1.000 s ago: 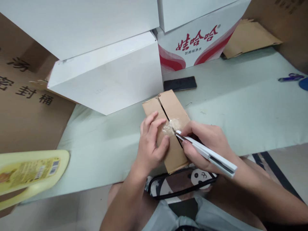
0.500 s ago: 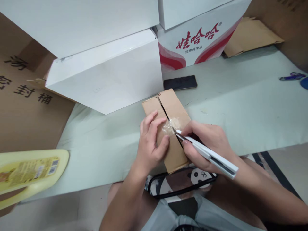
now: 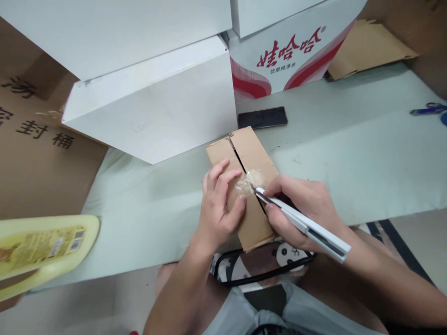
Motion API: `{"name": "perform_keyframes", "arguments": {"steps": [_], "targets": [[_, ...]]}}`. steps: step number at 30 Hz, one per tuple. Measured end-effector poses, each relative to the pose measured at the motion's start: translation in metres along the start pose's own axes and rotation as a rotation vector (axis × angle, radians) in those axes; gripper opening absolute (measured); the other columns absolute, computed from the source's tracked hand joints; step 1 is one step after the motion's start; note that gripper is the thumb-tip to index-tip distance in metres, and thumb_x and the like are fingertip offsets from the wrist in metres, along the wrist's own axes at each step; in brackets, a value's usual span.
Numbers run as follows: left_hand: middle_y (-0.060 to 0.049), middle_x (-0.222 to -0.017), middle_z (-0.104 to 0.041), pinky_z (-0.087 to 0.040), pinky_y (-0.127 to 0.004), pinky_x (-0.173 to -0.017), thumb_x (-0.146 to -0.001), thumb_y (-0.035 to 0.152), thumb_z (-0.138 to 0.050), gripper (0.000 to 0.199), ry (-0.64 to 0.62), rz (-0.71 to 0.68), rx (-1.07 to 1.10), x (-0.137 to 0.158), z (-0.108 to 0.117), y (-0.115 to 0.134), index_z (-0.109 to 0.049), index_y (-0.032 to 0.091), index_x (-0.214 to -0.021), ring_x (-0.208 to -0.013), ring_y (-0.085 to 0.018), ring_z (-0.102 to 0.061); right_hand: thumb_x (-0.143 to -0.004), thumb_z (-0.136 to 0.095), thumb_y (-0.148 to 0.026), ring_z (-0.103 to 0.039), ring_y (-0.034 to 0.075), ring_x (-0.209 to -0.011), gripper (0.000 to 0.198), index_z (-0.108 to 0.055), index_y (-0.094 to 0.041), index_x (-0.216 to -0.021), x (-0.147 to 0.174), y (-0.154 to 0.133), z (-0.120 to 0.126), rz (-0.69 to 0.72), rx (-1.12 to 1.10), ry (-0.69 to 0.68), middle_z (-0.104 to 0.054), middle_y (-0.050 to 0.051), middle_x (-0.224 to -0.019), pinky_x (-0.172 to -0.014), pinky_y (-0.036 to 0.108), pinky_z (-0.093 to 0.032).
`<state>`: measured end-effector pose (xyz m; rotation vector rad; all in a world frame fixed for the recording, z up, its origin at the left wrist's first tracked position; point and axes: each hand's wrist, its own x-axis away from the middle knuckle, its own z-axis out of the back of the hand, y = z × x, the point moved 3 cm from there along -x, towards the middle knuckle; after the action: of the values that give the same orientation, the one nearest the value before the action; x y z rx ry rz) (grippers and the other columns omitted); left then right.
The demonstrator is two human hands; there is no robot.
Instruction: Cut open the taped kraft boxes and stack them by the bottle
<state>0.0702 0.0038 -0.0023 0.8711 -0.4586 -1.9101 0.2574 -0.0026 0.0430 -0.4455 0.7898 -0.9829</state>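
A small brown cardboard box (image 3: 256, 228) lies at a slant near the table's front edge, with a dark seam between its top flaps. Clear tape (image 3: 255, 177), wrinkled, crosses the middle of that seam. My left hand (image 3: 220, 197) rests on the box's left flap, fingers spread and thumb near the tape. In my right hand (image 3: 300, 204) is a white utility knife (image 3: 310, 228), gripped between thumb and fingers. Its dark tip meets the tape at the seam; how deep it goes I cannot tell.
Behind the box lies a black phone (image 3: 262, 117), close to white cartons (image 3: 157, 111) and a red-lettered carton (image 3: 289, 60). A yellow bottle (image 3: 52, 246) is at left. Flattened cardboard (image 3: 370, 49) and a blue-purple pen-like item (image 3: 428, 110) are at right.
The knife's rear end has shifted slightly right and down, while its tip stays at the tape. My left hand and the box hold their place; the view has tilted a little.
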Motion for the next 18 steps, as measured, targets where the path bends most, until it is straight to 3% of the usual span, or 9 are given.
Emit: {"name": "perform_keyframes", "arguments": {"steps": [18], "targets": [[-0.013, -0.154, -0.047, -0.036, -0.057, -0.121, -0.103, 0.051, -0.047, 0.040, 0.040, -0.004, 0.046, -0.0004, -0.0029, -0.0035, -0.051, 0.029, -0.136, -0.147, -0.033, -0.044, -0.082, -0.052, -0.017, -0.049, 0.009, -0.046, 0.006, -0.052, -0.023, -0.082, -0.0013, -0.0007, 0.0003, -0.014, -0.065, 0.017, -0.057, -0.005, -0.059, -0.047, 0.022, -0.037]]}}
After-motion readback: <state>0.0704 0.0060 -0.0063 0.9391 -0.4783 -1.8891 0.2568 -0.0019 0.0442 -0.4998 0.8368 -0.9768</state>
